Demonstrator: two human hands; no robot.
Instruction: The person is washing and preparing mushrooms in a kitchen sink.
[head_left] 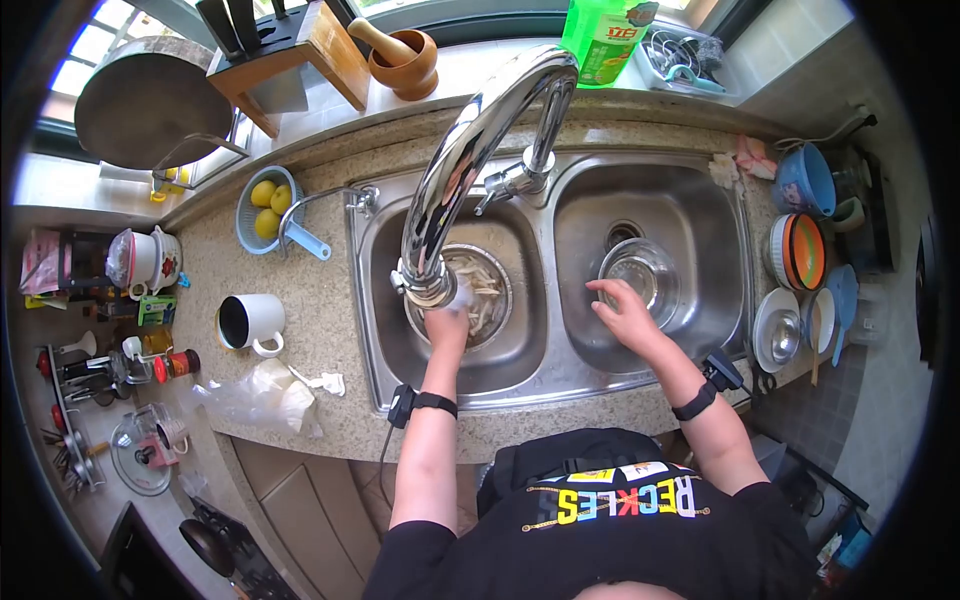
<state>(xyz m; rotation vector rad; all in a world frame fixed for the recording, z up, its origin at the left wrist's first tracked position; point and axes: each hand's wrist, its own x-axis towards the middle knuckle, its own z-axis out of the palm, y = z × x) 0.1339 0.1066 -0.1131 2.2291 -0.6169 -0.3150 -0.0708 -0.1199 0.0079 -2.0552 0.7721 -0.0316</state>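
In the left basin of the sink (500, 383), my left hand (447, 326) is under the faucet (432, 215), where running water and the spout hide its fingers. Below it is a round metal bowl (508, 285) holding pale, strip-like pieces of food (482, 290). My right hand (628, 312) hovers over the right basin, fingers apart and curved, with nothing in it. Its fingertips overlap the left rim of a clear glass bowl (665, 278), which sits near the drain (624, 232).
Left of the sink are a blue strainer (246, 205) with yellow fruit, a white mug (262, 318) and a crumpled plastic bag (268, 395). Stacked bowls (803, 250) and plates line the right edge. A knife block (335, 60), mortar (408, 72) and green bottle (605, 40) stand behind.
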